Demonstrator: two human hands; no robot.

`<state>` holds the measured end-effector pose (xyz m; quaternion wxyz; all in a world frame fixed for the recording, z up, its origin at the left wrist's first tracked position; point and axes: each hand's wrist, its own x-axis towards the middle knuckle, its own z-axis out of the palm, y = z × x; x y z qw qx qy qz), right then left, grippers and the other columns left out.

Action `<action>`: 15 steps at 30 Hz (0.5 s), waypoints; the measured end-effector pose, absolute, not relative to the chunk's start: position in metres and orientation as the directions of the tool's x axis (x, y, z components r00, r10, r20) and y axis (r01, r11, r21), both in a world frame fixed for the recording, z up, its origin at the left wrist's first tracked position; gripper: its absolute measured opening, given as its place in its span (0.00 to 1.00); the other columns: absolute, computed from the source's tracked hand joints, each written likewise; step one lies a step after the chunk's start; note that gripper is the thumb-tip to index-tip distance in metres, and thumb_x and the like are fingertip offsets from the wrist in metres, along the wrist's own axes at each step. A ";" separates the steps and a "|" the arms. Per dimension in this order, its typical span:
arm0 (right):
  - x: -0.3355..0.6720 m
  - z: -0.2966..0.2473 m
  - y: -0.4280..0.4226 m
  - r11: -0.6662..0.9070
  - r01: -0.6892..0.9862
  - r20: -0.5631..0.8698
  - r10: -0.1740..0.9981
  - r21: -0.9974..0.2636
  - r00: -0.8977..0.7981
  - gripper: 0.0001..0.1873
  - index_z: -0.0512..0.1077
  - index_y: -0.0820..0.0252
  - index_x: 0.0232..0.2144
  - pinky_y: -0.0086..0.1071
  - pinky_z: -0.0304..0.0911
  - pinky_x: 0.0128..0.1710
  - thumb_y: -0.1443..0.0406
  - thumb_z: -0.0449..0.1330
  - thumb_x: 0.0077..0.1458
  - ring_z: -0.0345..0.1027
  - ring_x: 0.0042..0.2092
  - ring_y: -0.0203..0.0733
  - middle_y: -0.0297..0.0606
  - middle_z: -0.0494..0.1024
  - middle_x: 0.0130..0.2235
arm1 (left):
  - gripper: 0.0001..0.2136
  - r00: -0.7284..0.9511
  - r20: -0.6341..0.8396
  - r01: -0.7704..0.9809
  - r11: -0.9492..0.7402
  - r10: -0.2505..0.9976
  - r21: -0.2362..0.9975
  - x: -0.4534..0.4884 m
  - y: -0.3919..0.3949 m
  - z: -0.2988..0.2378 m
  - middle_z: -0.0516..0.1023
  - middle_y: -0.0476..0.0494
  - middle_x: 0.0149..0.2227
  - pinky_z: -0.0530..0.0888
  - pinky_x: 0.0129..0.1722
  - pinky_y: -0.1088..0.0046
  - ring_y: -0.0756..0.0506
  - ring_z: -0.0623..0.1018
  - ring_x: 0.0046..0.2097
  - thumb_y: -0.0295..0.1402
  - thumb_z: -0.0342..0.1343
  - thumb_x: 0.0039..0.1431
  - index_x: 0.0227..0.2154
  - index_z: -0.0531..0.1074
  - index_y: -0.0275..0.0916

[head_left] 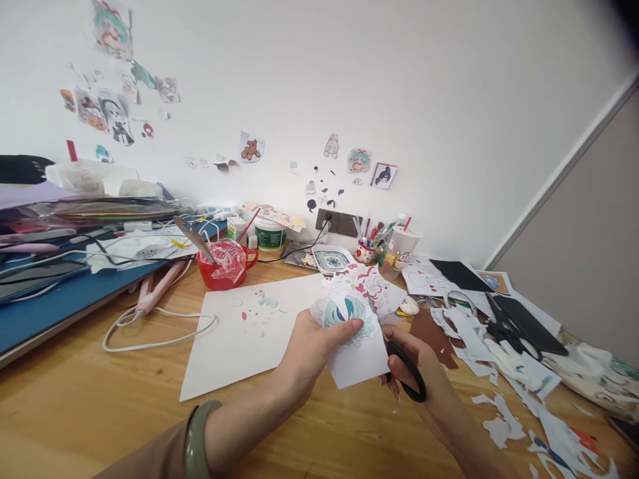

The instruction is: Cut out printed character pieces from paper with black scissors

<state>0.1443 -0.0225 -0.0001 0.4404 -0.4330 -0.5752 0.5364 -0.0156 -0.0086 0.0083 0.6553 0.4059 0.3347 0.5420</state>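
Observation:
My left hand (312,349) is closed on a printed sheet (357,319) showing a teal-haired cartoon figure, thumb on top, held above the wooden desk (100,392). My right hand (422,372) grips black-handled scissors (407,372) with fingers through the loops; the blades reach up under the sheet and are mostly hidden. A green bangle (196,436) sits on my left wrist. A large white sheet (244,332) with small printed figures lies flat just beyond my left hand.
A red cup (222,266) with plastic wrap and a white cable (150,329) sit to the left. A patterned dish (332,258), pen holder (367,249) and drink cup (402,246) stand by the wall. Paper scraps (499,372) and another pair of scissors (504,322) lie right.

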 end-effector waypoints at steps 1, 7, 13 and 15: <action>0.144 0.000 -0.023 0.052 0.031 0.043 0.971 -0.998 -0.233 0.26 0.69 0.61 0.30 0.24 0.52 0.14 0.48 0.65 0.34 0.59 0.20 0.34 0.30 0.67 0.19 | 0.14 0.188 0.000 -0.442 0.085 0.982 0.893 -0.016 -0.009 0.008 0.77 0.42 0.34 0.70 0.33 0.72 0.46 0.74 0.33 0.32 0.61 0.42 0.34 0.72 0.34; 0.143 0.001 -0.024 0.064 0.014 0.060 0.977 -0.998 -0.203 0.26 0.70 0.61 0.31 0.22 0.51 0.14 0.49 0.66 0.33 0.58 0.19 0.32 0.29 0.67 0.19 | 0.13 0.193 -0.010 -0.455 0.099 0.981 0.885 -0.015 -0.009 0.008 0.77 0.42 0.33 0.70 0.32 0.74 0.47 0.73 0.32 0.31 0.61 0.43 0.34 0.72 0.33; 0.144 0.002 -0.023 0.058 0.010 0.054 0.977 -0.998 -0.206 0.26 0.70 0.61 0.31 0.20 0.51 0.13 0.49 0.66 0.33 0.59 0.19 0.31 0.29 0.68 0.19 | 0.13 0.204 -0.013 -0.478 0.111 0.979 0.872 -0.015 -0.010 0.006 0.76 0.43 0.32 0.69 0.32 0.75 0.48 0.73 0.32 0.31 0.61 0.43 0.34 0.72 0.33; 0.143 0.003 -0.024 0.060 0.019 0.055 0.976 -0.998 -0.209 0.26 0.70 0.61 0.31 0.20 0.51 0.13 0.49 0.66 0.33 0.58 0.19 0.31 0.29 0.67 0.18 | 0.13 0.209 -0.014 -0.481 0.115 0.978 0.869 -0.015 -0.010 0.005 0.76 0.43 0.32 0.69 0.32 0.75 0.48 0.73 0.32 0.31 0.61 0.43 0.34 0.72 0.33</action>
